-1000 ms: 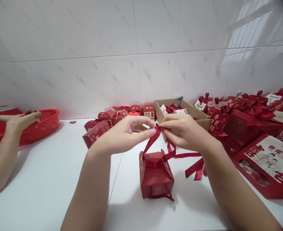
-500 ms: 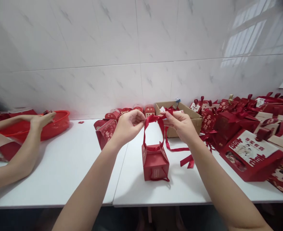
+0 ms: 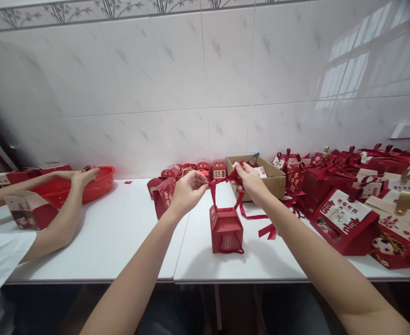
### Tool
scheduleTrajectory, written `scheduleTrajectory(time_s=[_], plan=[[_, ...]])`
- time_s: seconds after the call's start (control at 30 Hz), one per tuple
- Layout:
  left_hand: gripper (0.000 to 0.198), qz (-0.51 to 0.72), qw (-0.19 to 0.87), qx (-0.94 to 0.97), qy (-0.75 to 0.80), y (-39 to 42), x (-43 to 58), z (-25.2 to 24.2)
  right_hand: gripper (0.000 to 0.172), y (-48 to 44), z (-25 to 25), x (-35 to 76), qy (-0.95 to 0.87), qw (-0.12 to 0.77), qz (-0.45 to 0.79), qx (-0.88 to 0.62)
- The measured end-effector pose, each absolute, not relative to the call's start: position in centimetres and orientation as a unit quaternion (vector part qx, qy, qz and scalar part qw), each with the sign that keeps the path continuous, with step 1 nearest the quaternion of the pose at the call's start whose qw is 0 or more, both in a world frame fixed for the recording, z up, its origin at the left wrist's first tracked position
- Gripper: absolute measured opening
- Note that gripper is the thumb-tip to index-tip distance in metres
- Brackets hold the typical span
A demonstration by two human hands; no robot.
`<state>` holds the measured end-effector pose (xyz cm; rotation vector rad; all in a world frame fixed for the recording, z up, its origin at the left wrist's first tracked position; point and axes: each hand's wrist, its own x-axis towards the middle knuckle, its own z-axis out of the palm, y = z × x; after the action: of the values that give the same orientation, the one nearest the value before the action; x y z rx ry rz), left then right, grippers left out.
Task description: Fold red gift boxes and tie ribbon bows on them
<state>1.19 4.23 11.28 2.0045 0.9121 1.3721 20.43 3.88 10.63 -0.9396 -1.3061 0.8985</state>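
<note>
A small red gift box [image 3: 227, 231] stands upright on the white table in front of me, a red cord with a printed tag on its front face. Red ribbon [image 3: 214, 195] rises from both sides of its top. My left hand [image 3: 190, 193] pinches one part of the ribbon above the box. My right hand [image 3: 250, 180] is closed on the other part, to the right and slightly higher. Between the hands the ribbon runs across in a twisted stretch. I cannot make out whether it is knotted there.
Finished-looking red gift boxes [image 3: 344, 218] crowd the right side. A cardboard box [image 3: 276, 184] sits behind my right hand, smaller red boxes [image 3: 165, 195] behind my left. At left, a co-worker's hands [image 3: 82, 177] are over a red basin [image 3: 105, 182]. The tiled wall [image 3: 156, 135] closes off the back.
The camera view has tilted up. My right hand has turned and gripped the ribbon closer in, drawing the loop above the box smaller. The left hand keeps its pinch.
</note>
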Motion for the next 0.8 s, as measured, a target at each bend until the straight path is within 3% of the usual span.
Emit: scheduleTrajectory(time_s=[0.27, 0.4, 0.53, 0.8], plan=[[0.020, 0.522, 0.306, 0.713, 0.354, 3.7, -0.3, 11.0, 0.032, 3.8, 10.6, 20.3, -0.590, 0.597, 0.351, -0.415], [0.029, 0.556, 0.356, 0.658, 0.362, 3.9, -1.8, 10.9, 0.035, 3.4, 9.5, 22.1, -0.580, 0.613, 0.244, -0.477], [0.035, 0.553, 0.361, 0.633, 0.404, 4.4, -5.0, 10.0, 0.039, 2.0, 6.8, 25.5, -0.571, 0.534, 0.105, -0.614], [0.034, 0.436, 0.337, 0.634, 0.543, 5.3, -11.8, 1.9, 0.031, -2.3, -1.2, 31.6, -0.538, 0.426, 0.023, -0.727]])
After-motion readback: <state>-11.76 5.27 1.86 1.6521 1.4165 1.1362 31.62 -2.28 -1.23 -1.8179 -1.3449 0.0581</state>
